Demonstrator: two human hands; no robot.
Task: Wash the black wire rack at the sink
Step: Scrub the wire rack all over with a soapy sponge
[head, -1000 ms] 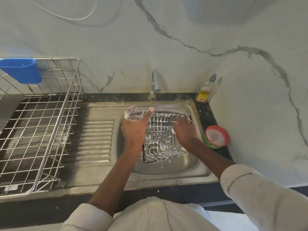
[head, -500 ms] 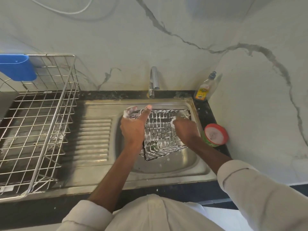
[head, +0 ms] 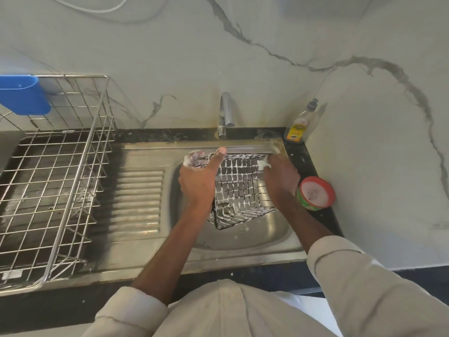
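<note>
Left hand [head: 198, 182] grips the sudsy black wire rack [head: 239, 190]; right hand [head: 281, 180] clutches something white, mostly hidden. Detergent bottle [head: 297, 128] label unreadable.

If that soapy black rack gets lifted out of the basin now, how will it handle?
Probably slippery: white suds coat the black wire rack. Likely stiff and light, being open wire mesh. Both the left hand and right hand steady it.

Home kitchen: steel sink [head: 150, 244] with tap [head: 226, 113], dish-drying rack [head: 56, 181] at left, dish-soap bottle [head: 297, 127] in far right corner.
</note>
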